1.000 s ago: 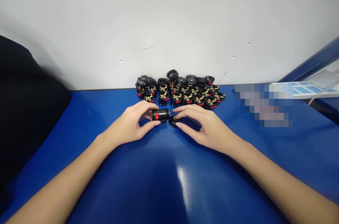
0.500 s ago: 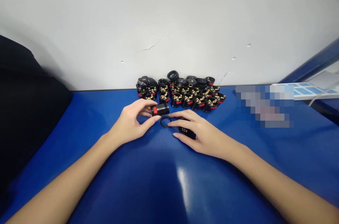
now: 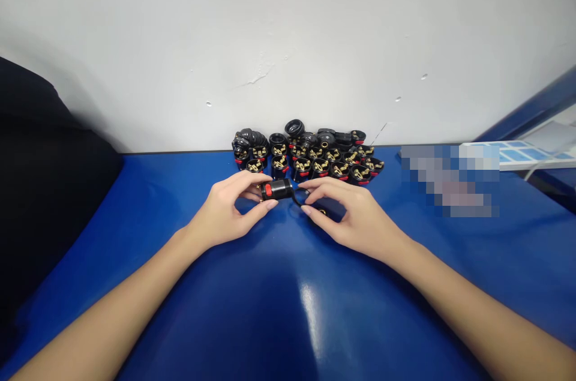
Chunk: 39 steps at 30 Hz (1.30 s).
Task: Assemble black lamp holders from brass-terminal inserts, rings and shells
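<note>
My left hand is closed on a black cylindrical connector housing with a red tab on its side. The housing lies sideways, and brass bits show at its left end by my fingers. Between the fingertips of my right hand is a thin black ring, tilted against the right end of the housing. Whether the ring sits around that end I cannot tell. Partly hidden behind my right fingers, a dark round part with a brass centre rests on the table.
Several black housings with red tabs and brass contacts stand in rows by the wall. Black caps and ribbed pieces are heaped behind them. Dark fabric is at the left. A blue-and-white item lies on the blue table at right.
My right hand has picked up the black ring from the table and brought it to the housing's right end. My left hand has shifted slightly right with the housing.
</note>
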Tool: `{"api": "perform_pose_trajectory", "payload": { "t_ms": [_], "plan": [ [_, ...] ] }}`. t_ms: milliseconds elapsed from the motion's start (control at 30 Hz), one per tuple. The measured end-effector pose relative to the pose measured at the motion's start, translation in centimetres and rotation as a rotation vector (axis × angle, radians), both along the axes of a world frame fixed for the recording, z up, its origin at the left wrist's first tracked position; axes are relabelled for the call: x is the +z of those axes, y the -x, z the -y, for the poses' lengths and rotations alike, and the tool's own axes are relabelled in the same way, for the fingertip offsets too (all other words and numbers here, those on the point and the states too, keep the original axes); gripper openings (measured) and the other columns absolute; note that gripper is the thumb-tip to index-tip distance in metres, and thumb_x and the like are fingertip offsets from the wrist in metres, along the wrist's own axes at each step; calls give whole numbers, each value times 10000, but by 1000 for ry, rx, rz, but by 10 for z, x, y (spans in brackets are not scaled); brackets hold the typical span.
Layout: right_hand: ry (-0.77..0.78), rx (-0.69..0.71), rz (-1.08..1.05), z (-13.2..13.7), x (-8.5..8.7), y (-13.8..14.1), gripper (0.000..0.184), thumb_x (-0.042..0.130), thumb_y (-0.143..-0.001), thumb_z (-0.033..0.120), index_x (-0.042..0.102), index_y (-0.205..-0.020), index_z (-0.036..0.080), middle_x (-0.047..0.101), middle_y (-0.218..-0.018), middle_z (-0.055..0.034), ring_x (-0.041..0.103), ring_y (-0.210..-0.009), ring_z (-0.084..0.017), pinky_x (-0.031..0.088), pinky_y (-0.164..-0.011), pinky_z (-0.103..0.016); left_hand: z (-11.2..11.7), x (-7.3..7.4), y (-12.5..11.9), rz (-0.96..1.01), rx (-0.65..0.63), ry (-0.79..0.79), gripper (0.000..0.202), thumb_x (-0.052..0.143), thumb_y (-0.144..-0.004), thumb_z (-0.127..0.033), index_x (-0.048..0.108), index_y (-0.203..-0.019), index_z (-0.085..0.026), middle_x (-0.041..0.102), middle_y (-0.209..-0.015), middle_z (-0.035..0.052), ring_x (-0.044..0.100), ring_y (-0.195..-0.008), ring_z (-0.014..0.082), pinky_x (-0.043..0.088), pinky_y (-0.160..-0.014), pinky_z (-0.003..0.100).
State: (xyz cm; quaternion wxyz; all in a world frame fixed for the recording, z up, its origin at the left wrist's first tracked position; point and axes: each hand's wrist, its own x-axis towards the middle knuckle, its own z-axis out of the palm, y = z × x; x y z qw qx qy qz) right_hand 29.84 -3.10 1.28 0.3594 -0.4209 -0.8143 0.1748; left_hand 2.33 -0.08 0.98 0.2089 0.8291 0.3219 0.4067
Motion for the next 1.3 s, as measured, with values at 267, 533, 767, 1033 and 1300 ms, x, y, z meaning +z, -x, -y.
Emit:
{"api": "perform_pose_trajectory", "payload": {
  "t_ms": [267, 533, 767, 1033, 1300],
  "plan": [
    [125, -60, -258, 1, -3, -1, 127, 720, -1006, 299, 672, -913, 226, 769, -1345, -136, 794, -1168, -293, 673, -1019, -470, 1, 0, -2, -10, -21, -29, 328, 786, -962, -254, 705, -1266, -164, 766, -1094, 78, 788, -816, 130, 723, -830, 259],
    [126, 18, -333, -2, -6, 2, 405, 689, -1042, 279, 631, -1442, 310, 719, -1359, -94, 733, -1236, -267, 666, -1077, -474, 1, 0, -2, 1, -41, -42, 336, 793, -958, -247, 710, -1265, -138, 765, -1082, 83, 788, -804, 126, 717, -824, 248],
    [137, 80, -371, -3, -7, -1, 366, 681, -1045, 221, 703, -1396, 320, 665, -1381, -88, 717, -1242, -253, 657, -1106, -453, 1, -2, -3, 7, -60, -38, 336, 789, -958, -230, 709, -1269, -133, 764, -1079, 83, 784, -802, 116, 712, -825, 234],
    [206, 153, -500, -5, -9, 0, 346, 742, -1007, 184, 751, -1319, 332, 654, -1374, -76, 678, -1314, -253, 669, -1090, -434, 1, -2, -4, 15, -67, -39, 332, 784, -962, -234, 712, -1270, -135, 762, -1065, 81, 787, -792, 123, 714, -817, 238],
    [236, 171, -536, -6, -9, -1, 305, 811, -959, 194, 770, -1233, 321, 673, -1305, -67, 686, -1296, -247, 665, -1092, -438, 1, -3, -4, 9, -76, 1, 339, 776, -971, -247, 713, -1287, -144, 763, -1089, 85, 796, -825, 134, 720, -842, 259]
  ]
}}
